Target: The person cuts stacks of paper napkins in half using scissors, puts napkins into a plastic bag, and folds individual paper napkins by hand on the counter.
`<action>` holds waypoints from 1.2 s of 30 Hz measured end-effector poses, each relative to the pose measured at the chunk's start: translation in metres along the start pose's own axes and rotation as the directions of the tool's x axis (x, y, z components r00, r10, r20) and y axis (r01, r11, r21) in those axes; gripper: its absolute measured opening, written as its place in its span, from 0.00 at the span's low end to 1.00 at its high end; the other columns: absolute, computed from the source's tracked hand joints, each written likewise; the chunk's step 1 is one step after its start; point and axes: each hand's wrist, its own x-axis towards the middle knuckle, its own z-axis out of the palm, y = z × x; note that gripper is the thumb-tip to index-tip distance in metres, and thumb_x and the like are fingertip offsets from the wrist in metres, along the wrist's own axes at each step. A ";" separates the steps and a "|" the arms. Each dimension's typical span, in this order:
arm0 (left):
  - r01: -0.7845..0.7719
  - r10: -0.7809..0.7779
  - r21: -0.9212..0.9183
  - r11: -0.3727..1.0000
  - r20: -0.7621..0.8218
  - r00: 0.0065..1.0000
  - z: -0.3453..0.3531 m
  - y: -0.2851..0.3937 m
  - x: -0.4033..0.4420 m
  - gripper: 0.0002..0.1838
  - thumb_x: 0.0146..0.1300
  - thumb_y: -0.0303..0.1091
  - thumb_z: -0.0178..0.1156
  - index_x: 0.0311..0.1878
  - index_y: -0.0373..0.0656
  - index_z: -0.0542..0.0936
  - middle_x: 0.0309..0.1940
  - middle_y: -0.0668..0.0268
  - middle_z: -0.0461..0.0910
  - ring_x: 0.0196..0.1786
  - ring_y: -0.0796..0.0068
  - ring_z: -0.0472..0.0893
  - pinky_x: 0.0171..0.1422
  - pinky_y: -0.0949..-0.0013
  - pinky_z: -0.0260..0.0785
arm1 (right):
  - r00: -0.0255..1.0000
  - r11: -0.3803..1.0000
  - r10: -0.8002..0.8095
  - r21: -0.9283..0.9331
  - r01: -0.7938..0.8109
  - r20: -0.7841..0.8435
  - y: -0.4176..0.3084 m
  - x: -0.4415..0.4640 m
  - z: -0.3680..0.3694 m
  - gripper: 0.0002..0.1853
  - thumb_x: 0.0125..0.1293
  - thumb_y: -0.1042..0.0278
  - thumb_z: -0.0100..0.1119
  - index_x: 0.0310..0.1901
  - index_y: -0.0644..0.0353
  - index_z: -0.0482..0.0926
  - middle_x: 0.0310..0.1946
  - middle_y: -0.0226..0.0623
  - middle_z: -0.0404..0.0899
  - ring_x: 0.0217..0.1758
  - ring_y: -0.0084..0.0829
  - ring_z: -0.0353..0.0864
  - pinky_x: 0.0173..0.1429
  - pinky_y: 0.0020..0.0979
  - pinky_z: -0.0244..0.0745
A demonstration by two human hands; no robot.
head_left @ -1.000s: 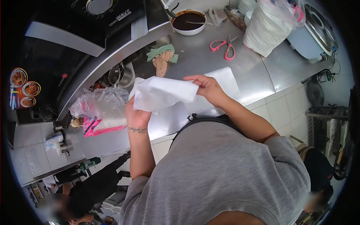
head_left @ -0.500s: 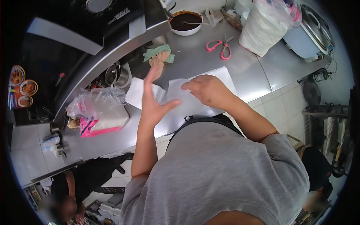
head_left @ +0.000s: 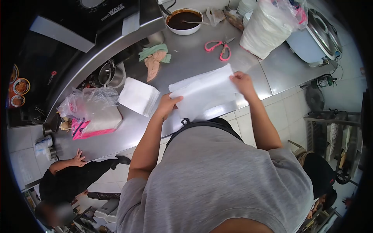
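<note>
A white paper sheet (head_left: 206, 95) is held at both ends near the counter's front edge, over more white sheets. My left hand (head_left: 168, 105) pinches its left end, thumb on top. At the right end my right hand (head_left: 243, 83) grips the sheet's upper corner, slightly blurred. Left of my left hand lies a folded stack of white paper (head_left: 138, 96), touched by neither hand. Beyond the sheets are pink-handled scissors (head_left: 220, 48), slightly open, and a green and peach cloth (head_left: 154, 60).
A bowl of dark sauce (head_left: 184, 21) with a spoon, a filled white bag (head_left: 266, 29) and a lidded container (head_left: 312, 40) stand at the back. Plastic packages (head_left: 97, 112) lie left. One person's hand (head_left: 79, 158) is at the counter's lower-left edge; another person (head_left: 318, 171) is lower right.
My left hand has left the folded stack and closed on the sheet's left end. My right hand has moved right to its far corner. The lower-left person's hand has reached the counter.
</note>
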 end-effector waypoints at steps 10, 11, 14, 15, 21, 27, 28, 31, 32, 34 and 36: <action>-0.095 0.080 -0.044 0.995 -0.267 0.961 0.005 -0.028 0.017 0.10 0.63 0.37 0.63 0.33 0.40 0.76 0.22 0.67 0.78 0.21 0.80 0.76 0.24 0.76 0.69 | 0.998 0.989 -0.026 -0.145 0.017 -0.059 0.039 -0.002 0.025 0.12 0.55 0.62 0.65 0.34 0.63 0.81 0.26 0.39 0.82 0.30 0.34 0.80 0.37 0.32 0.74; -0.090 0.073 -0.047 0.995 -0.281 0.957 0.005 -0.029 0.019 0.11 0.63 0.37 0.63 0.33 0.39 0.76 0.22 0.67 0.78 0.20 0.80 0.76 0.23 0.76 0.68 | 0.998 0.990 -0.021 -0.137 0.014 -0.052 0.040 -0.001 0.025 0.13 0.55 0.60 0.65 0.34 0.63 0.81 0.27 0.41 0.82 0.31 0.38 0.82 0.38 0.34 0.75; -0.090 0.082 -0.011 0.996 -0.323 0.943 0.004 -0.032 0.024 0.12 0.63 0.38 0.63 0.33 0.38 0.76 0.22 0.67 0.78 0.18 0.79 0.75 0.21 0.76 0.68 | 0.995 0.989 -0.035 -0.148 0.021 -0.091 0.039 -0.004 0.029 0.12 0.54 0.61 0.65 0.33 0.63 0.81 0.26 0.42 0.82 0.31 0.39 0.82 0.38 0.35 0.74; -0.091 0.090 0.010 0.996 -0.333 0.939 0.004 -0.034 0.026 0.13 0.62 0.38 0.63 0.33 0.38 0.76 0.22 0.67 0.78 0.18 0.79 0.75 0.21 0.76 0.67 | 0.994 0.988 -0.048 -0.150 0.033 -0.100 0.037 -0.006 0.029 0.12 0.54 0.62 0.65 0.32 0.63 0.81 0.26 0.42 0.82 0.30 0.39 0.82 0.38 0.35 0.74; -0.006 0.200 0.424 0.906 -0.415 0.887 0.013 -0.015 0.013 0.18 0.62 0.39 0.63 0.46 0.34 0.74 0.33 0.57 0.81 0.32 0.67 0.82 0.35 0.66 0.75 | 0.983 0.946 -0.140 -0.309 0.097 -0.118 0.015 -0.017 0.023 0.13 0.54 0.64 0.66 0.39 0.63 0.79 0.36 0.45 0.81 0.39 0.43 0.80 0.44 0.37 0.74; -0.326 0.705 0.926 0.190 0.102 0.701 0.048 -0.017 0.019 0.34 0.64 0.41 0.57 0.69 0.35 0.60 0.71 0.49 0.55 0.75 0.48 0.50 0.75 0.43 0.40 | 0.689 0.657 -0.723 -0.256 0.709 0.051 -0.038 -0.041 0.094 0.25 0.58 0.66 0.65 0.57 0.62 0.73 0.55 0.46 0.75 0.59 0.47 0.72 0.64 0.41 0.66; -0.321 0.660 0.943 0.086 0.187 0.727 0.050 -0.023 0.028 0.35 0.65 0.43 0.55 0.70 0.34 0.58 0.73 0.49 0.52 0.77 0.48 0.47 0.76 0.42 0.39 | 0.654 0.650 -0.731 -0.095 0.754 0.193 -0.041 -0.046 0.106 0.28 0.61 0.60 0.63 0.61 0.61 0.70 0.61 0.47 0.70 0.66 0.47 0.66 0.69 0.44 0.60; -0.348 0.597 0.926 0.148 0.197 0.778 0.045 -0.040 0.043 0.40 0.65 0.49 0.53 0.73 0.35 0.53 0.75 0.51 0.47 0.78 0.51 0.42 0.76 0.37 0.31 | 0.678 0.599 -0.671 -0.319 0.734 0.300 -0.017 -0.046 0.121 0.30 0.61 0.52 0.60 0.62 0.59 0.71 0.65 0.46 0.66 0.69 0.47 0.63 0.71 0.51 0.54; -0.353 0.600 0.922 0.161 0.193 0.777 0.045 -0.038 0.043 0.41 0.65 0.50 0.53 0.73 0.35 0.52 0.75 0.51 0.47 0.78 0.51 0.42 0.75 0.37 0.31 | 0.697 0.582 -0.660 -0.396 0.710 0.280 -0.005 -0.037 0.114 0.31 0.61 0.51 0.60 0.62 0.59 0.71 0.66 0.47 0.64 0.70 0.46 0.61 0.71 0.52 0.53; -0.323 0.574 0.933 0.158 0.179 0.799 0.046 -0.032 0.044 0.43 0.64 0.53 0.55 0.73 0.35 0.54 0.74 0.50 0.49 0.78 0.51 0.45 0.76 0.37 0.31 | 0.753 0.529 -0.622 -0.593 0.607 0.214 0.002 -0.010 0.097 0.28 0.62 0.50 0.59 0.59 0.58 0.73 0.62 0.45 0.68 0.68 0.45 0.64 0.69 0.50 0.56; -0.282 0.531 0.949 0.140 0.168 0.830 0.048 -0.023 0.040 0.43 0.63 0.55 0.55 0.72 0.35 0.56 0.73 0.49 0.51 0.77 0.51 0.48 0.76 0.38 0.32 | 0.885 0.768 -0.464 -0.516 0.381 -0.037 -0.011 0.025 0.081 0.24 0.62 0.50 0.58 0.53 0.60 0.75 0.55 0.42 0.73 0.64 0.44 0.68 0.62 0.50 0.63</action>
